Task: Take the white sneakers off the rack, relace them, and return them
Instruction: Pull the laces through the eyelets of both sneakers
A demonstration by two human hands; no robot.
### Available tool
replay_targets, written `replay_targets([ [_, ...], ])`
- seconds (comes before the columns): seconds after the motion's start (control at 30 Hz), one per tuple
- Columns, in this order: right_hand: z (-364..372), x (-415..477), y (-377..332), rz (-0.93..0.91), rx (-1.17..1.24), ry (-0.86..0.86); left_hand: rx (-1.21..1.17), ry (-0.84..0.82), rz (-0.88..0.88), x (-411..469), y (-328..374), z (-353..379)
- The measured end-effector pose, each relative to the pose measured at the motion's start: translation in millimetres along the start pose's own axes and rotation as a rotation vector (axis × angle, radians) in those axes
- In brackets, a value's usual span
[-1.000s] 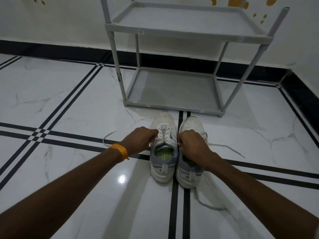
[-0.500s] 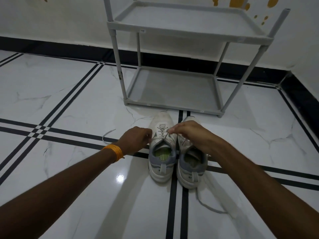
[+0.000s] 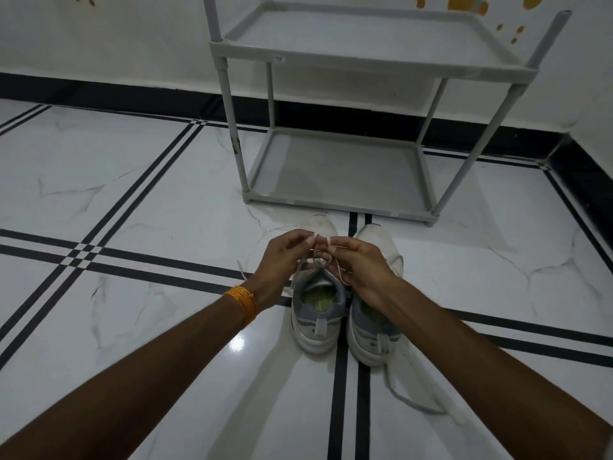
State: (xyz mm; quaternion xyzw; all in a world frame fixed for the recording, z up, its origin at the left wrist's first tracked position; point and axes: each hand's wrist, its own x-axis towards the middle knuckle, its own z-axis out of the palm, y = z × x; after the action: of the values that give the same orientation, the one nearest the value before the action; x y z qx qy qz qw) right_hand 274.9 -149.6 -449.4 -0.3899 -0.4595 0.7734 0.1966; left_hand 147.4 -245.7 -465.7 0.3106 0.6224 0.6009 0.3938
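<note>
Two white sneakers with grey heels stand side by side on the floor, toes toward the rack: the left sneaker (image 3: 316,322) and the right sneaker (image 3: 374,333). My left hand (image 3: 282,260) and my right hand (image 3: 360,263) meet above the left sneaker's tongue, each pinching an end of its white lace (image 3: 317,252). The lace ends cross between my fingertips. The right sneaker's lace (image 3: 403,395) trails loose on the floor to the right. My right hand hides part of the right sneaker.
A grey two-shelf shoe rack (image 3: 338,200) stands just beyond the sneakers with nothing on either shelf, backed against a white wall with a black skirting. The floor is glossy white marble with black stripes. An orange band circles my left wrist.
Both hands lifted from the sneaker sides and came together over the left sneaker, pulling its lace ends up and crossing them. The view shifted slightly.
</note>
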Motion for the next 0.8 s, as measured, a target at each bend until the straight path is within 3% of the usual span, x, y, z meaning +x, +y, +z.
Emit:
replay_targets([
  [0.23, -1.1, 5.7, 1.2, 0.026, -0.004, 0.088, 0.159, 0.044, 0.101, 6.6, -11.5, 7.5],
  [0.5, -6.0, 11.5, 0.1, 0.069, 0.028, 0.095, 0.052, 0.026, -0.038, 14.8, -3.7, 0.9],
  [0.8, -9.3, 14.9, 2.5, -0.101, -0.188, 0.021, 0.170, -0.194, -0.088, 29.3, 2.3, -15.9],
])
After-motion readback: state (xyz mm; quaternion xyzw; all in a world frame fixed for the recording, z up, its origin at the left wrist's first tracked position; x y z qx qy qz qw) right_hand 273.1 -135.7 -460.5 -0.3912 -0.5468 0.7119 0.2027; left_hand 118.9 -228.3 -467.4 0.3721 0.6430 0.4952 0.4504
